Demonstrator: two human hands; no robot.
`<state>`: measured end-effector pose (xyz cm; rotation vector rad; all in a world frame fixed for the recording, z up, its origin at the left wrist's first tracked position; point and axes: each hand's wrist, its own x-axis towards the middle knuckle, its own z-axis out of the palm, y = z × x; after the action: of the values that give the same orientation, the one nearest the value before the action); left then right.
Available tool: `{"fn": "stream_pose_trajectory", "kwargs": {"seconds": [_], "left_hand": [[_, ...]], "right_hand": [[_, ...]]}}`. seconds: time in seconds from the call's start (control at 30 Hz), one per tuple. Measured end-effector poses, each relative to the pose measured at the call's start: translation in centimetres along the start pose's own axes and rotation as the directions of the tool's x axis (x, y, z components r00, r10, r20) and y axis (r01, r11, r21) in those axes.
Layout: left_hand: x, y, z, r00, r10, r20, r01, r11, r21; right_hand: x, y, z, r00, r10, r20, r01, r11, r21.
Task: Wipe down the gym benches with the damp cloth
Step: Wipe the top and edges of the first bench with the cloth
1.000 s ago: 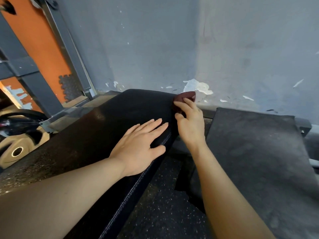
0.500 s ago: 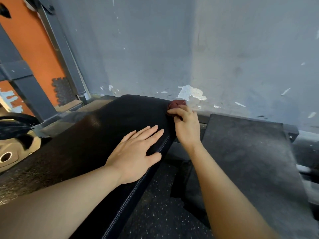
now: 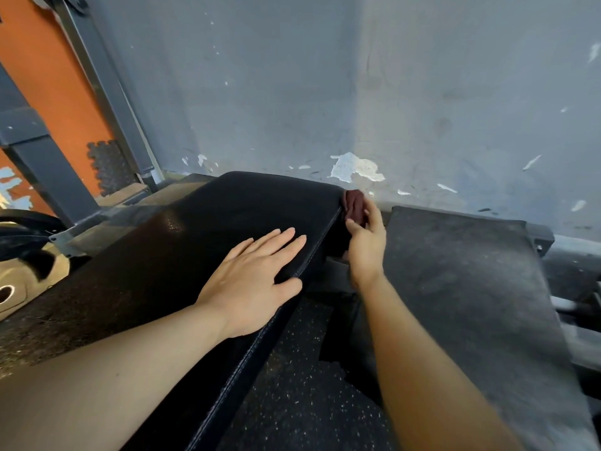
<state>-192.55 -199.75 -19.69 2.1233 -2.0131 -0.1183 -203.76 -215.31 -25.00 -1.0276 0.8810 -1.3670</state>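
A black padded gym bench [image 3: 182, 255] runs from the lower left up toward the grey wall. My left hand [image 3: 257, 275] lies flat on its top near the right edge, fingers straight. My right hand [image 3: 366, 242] holds a dark red cloth [image 3: 354, 205] against the bench's right side at its far corner, fingers curled round it. A second, dusty grey bench pad [image 3: 471, 288] lies to the right, apart from both hands.
The grey wall [image 3: 325, 92] with peeling paint stands close behind the benches. A grey steel rack post [image 3: 107, 92] and orange wall are at the left, with a weight plate [image 3: 13, 288] low at the left edge. Speckled rubber floor [image 3: 292, 385] shows between the benches.
My right hand has slid the cloth from the top of the bench's far corner down onto its right side. My left hand has stayed flat on the pad.
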Motion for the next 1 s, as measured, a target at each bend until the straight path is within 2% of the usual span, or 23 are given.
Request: {"fn": "stream_pose_trajectory", "kwargs": {"seconds": [0.07, 0.2, 0.27, 0.37, 0.43, 0.5, 0.6, 0.67, 0.73, 0.77, 0.83, 0.9, 1.0], "left_hand": [[0.0, 0.0, 0.1, 1.000, 0.005, -0.003, -0.005, 1.000, 0.010], [0.0, 0.0, 0.2, 1.000, 0.004, -0.019, -0.003, 1.000, 0.027], [-0.3, 0.3, -0.1, 0.998, -0.003, -0.056, 0.004, 1.000, 0.001], [-2.1, 1.4, -0.6, 0.965, 0.003, -0.261, -0.027, 0.996, -0.089], [-4.2, 2.1, -1.1, 0.931, -0.045, -0.361, -0.021, 0.984, -0.177], [-7.3, 2.5, -1.7, 0.936, -0.085, -0.343, 0.002, 0.972, -0.237], [-13.4, 2.2, -2.7, 0.946, -0.101, -0.307, 0.032, 0.975, -0.221], [-18.0, 2.1, -3.4, 0.953, -0.123, -0.277, 0.068, 0.978, -0.198], [-22.2, 2.1, -4.1, 0.961, -0.149, -0.235, 0.109, 0.979, -0.174], [-24.2, 2.1, -4.5, 0.963, -0.165, -0.215, 0.129, 0.977, -0.172], [-27.9, 2.2, -5.3, 0.963, -0.196, -0.184, 0.164, 0.970, -0.178], [-31.2, 2.3, -5.9, 0.962, -0.226, -0.156, 0.197, 0.964, -0.180], [-35.5, 2.4, -6.5, 0.958, -0.270, -0.099, 0.254, 0.955, -0.152]], "right_hand": [[-3.5, 0.6, -0.3, 0.999, -0.008, -0.041, 0.008, 1.000, 0.007], [-8.1, 0.8, -1.7, 0.990, -0.102, 0.102, 0.103, 0.995, -0.002], [-7.5, -0.1, -1.5, 0.992, -0.062, 0.112, 0.061, 0.998, 0.006], [-8.5, -1.2, -1.0, 0.994, -0.008, 0.105, 0.009, 1.000, -0.010], [-11.2, -1.4, -0.6, 0.993, -0.007, 0.114, 0.009, 1.000, -0.019], [-15.3, -2.0, -0.3, 0.992, -0.010, 0.128, 0.009, 1.000, 0.005], [-23.0, -3.0, -0.2, 0.980, 0.040, 0.194, -0.051, 0.997, 0.055], [-29.6, -3.9, -0.7, 0.934, 0.143, 0.328, -0.167, 0.985, 0.046], [-35.1, -5.3, -1.4, 0.855, 0.211, 0.473, -0.234, 0.972, -0.010], [-36.3, -6.0, -1.7, 0.851, 0.215, 0.478, -0.219, 0.975, -0.049], [-35.6, -6.7, -1.6, 0.928, 0.169, 0.332, -0.118, 0.979, -0.168], [-33.3, -7.9, -0.7, 0.966, 0.147, 0.211, -0.082, 0.954, -0.288], [-34.0, -8.8, 1.2, 0.932, 0.179, 0.314, -0.005, 0.876, -0.482]]}}
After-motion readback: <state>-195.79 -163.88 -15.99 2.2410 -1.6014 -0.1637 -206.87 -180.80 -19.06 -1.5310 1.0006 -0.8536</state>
